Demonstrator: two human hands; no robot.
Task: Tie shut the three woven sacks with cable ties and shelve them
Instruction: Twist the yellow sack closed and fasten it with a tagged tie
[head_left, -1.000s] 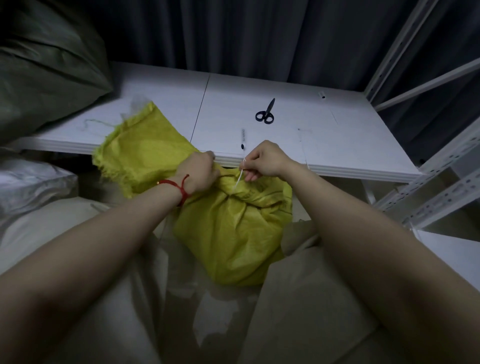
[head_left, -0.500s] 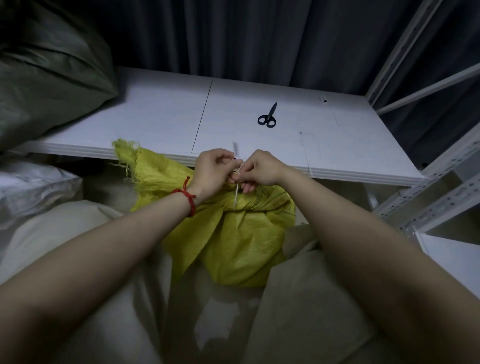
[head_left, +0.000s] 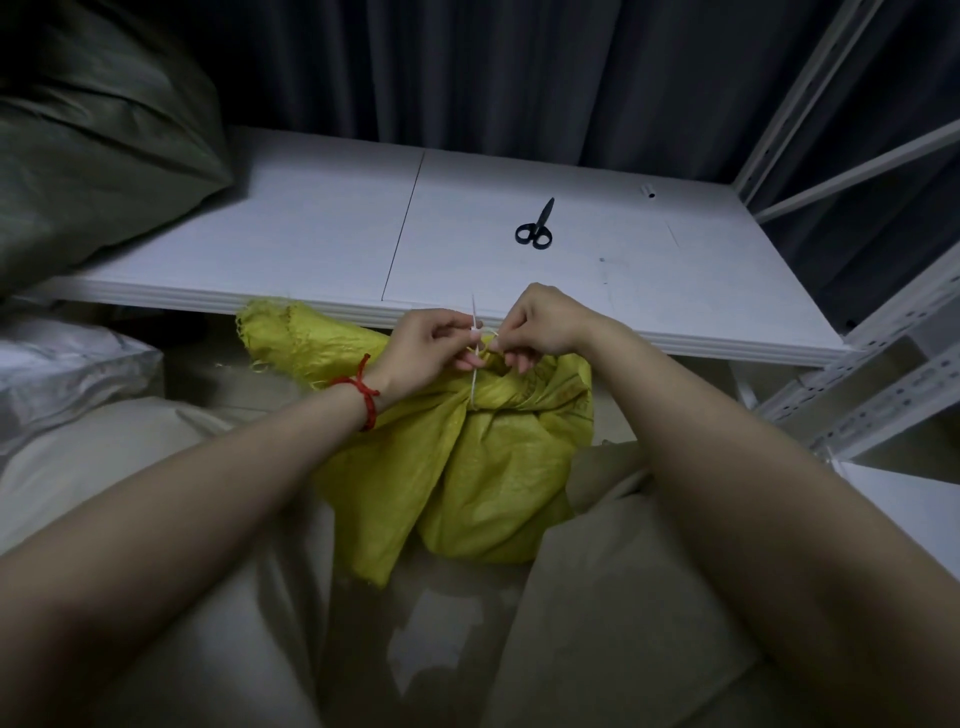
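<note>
Left hand, red cord at the wrist, pinches the white cable tie at its head; right hand pinches the same tie from the opposite side. The tie loops the gathered neck of the yellow woven sack, which lies just below the front edge of the white shelf. On the shelf: dark green sack far left, black scissors right of centre.
</note>
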